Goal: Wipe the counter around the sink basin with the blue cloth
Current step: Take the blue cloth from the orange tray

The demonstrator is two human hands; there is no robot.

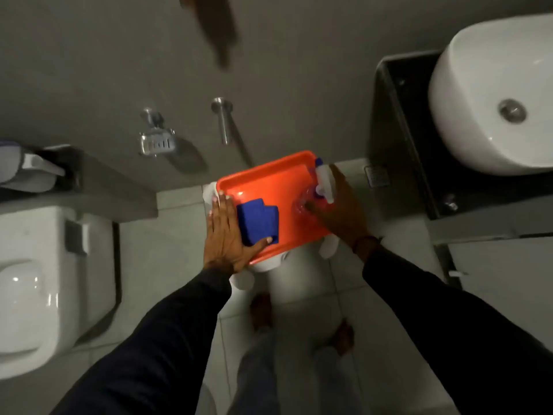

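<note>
Sink basin sits far right; flat left hand touches blue cloth, right hand grips spray bottle.

Tray sits on a stool at centre, w/ cloth on its left part & spray bottle on its right. Left hand lies flat on tray's left edge, touching cloth; right hand is at the bottle. Toilet stands left of stool. Sink basin rests on counter at far right. Soap dish on wall behind tray.
</note>
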